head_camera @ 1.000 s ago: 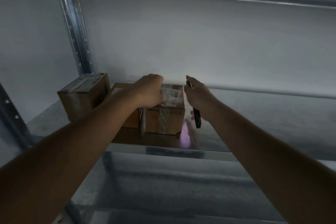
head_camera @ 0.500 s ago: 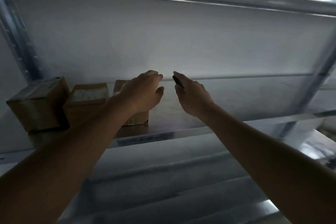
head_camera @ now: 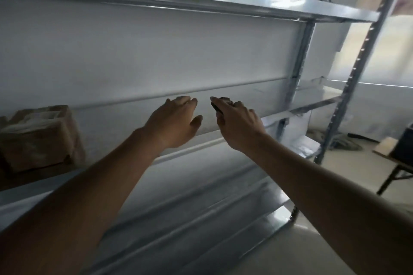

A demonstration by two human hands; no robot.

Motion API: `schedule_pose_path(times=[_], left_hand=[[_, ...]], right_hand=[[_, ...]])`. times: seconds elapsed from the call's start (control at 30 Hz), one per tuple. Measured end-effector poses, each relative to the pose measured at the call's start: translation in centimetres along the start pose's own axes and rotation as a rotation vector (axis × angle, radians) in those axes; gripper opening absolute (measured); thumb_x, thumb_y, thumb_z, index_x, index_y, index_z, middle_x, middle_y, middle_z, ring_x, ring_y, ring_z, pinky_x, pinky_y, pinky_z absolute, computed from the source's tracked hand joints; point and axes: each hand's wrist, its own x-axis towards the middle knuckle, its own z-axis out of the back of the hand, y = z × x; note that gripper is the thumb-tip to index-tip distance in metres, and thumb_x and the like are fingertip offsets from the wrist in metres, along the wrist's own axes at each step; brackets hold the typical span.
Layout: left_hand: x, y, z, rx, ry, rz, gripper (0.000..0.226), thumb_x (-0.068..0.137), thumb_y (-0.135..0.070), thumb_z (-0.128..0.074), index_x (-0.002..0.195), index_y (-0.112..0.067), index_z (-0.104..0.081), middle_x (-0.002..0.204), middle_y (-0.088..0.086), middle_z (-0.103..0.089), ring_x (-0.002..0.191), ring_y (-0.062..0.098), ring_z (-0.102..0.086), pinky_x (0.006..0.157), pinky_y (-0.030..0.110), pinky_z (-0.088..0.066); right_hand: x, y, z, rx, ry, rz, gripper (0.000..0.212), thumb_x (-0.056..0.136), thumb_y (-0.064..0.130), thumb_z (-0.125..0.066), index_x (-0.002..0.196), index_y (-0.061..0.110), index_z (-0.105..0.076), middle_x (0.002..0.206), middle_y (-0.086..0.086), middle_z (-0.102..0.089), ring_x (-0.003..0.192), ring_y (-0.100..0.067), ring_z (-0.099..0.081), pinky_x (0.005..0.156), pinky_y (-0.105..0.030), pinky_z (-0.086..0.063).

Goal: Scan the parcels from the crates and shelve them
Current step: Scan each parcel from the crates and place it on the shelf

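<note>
A brown cardboard parcel with a white label on top stands on the metal shelf at the far left, partly cut by the frame edge. My left hand hovers in front of the shelf, well right of the parcel, fingers relaxed and holding nothing. My right hand is beside it, fingers curled round a small dark scanner whose tip shows above the knuckles. The frame is blurred by motion.
The steel rack has a shelf above and lower shelves below my arms. Its perforated uprights stand at the right. Beyond them a table with a dark box sits on the pale floor.
My left hand has let go of the parcel and pulled away. My view and both hands have swung right along the shelf; the parcels have slid to the left edge.
</note>
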Motion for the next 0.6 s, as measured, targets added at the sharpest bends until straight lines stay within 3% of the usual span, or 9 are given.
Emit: schedule_pose_path(times=[0.13, 0.4, 0.5, 0.6], left_hand=[[3.4, -9.4, -2.0, -0.025, 0.025, -0.093, 0.061, 0.111, -0.048, -0.039, 0.160, -0.013, -0.037, 0.164, 0.007, -0.041, 0.145, 0.031, -0.043, 0.115, 0.046, -0.040], [10.9, -27.8, -7.3, -0.128, 0.063, -0.297, 0.061, 0.108, -0.053, -0.042, 0.157, -0.018, -0.041, 0.156, 0.007, -0.050, 0.139, 0.032, -0.051, 0.110, 0.048, -0.046], [14.2, -34.0, -9.0, -0.144, 0.069, -0.376, 0.059, 0.107, -0.053, -0.043, 0.153, -0.017, -0.046, 0.152, 0.009, -0.054, 0.133, 0.033, -0.056, 0.107, 0.047, -0.049], [17.4, -40.1, -11.2, -0.178, 0.072, -0.473, 0.065, 0.106, -0.057, -0.042, 0.157, -0.018, -0.042, 0.158, 0.008, -0.050, 0.140, 0.031, -0.052, 0.111, 0.048, -0.046]], right_hand=[[-3.0, -9.8, 3.4, -0.071, -0.044, -0.103, 0.050, 0.113, 0.043, -0.033, 0.162, 0.051, -0.023, 0.138, -0.018, -0.057, 0.115, -0.047, -0.059, 0.091, -0.050, -0.052], [-9.0, -27.8, 8.2, -0.126, -0.101, -0.303, 0.049, 0.113, 0.045, -0.036, 0.161, 0.049, -0.029, 0.137, -0.022, -0.057, 0.115, -0.048, -0.062, 0.092, -0.050, -0.053], [-10.5, -33.9, 9.9, -0.134, -0.132, -0.368, 0.048, 0.112, 0.045, -0.038, 0.160, 0.048, -0.031, 0.130, -0.021, -0.060, 0.108, -0.044, -0.064, 0.082, -0.045, -0.051], [-11.8, -39.4, 11.6, -0.154, -0.150, -0.458, 0.050, 0.113, 0.045, -0.040, 0.161, 0.048, -0.029, 0.130, -0.021, -0.058, 0.109, -0.045, -0.063, 0.077, -0.042, -0.046]])
